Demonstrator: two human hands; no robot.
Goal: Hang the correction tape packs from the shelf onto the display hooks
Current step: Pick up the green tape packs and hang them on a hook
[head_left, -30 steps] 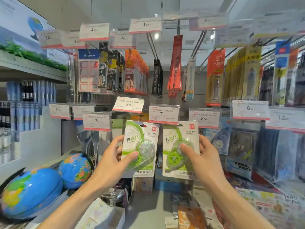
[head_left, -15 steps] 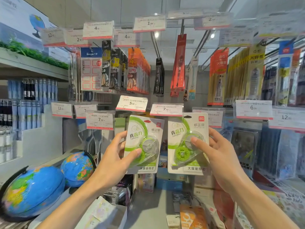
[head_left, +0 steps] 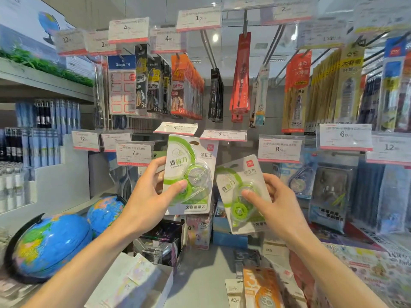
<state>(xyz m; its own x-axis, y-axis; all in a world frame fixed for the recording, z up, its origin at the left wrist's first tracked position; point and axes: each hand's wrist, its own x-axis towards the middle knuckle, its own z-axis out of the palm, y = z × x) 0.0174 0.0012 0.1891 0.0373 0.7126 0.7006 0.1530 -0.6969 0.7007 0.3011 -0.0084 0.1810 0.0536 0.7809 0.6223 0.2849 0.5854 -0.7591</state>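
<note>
The right hand (head_left: 278, 205) has dropped and tilted its pack (head_left: 242, 194), while the left hand (head_left: 151, 196) has raised its pack (head_left: 189, 174) toward the hook. Each hand is clamped on its pack; the left likely hangs first.

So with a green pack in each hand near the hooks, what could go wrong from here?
1. The left hand pinches its pack low, so the hang hole at the top may wobble off the hook.
2. The right hand's pack is tilted and could slip from its grip.
3. Crowded price tags may get knocked.

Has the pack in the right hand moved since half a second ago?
Yes. The right-hand pack has dropped and tilted; it now sits below the 7.90 price tag.
</note>
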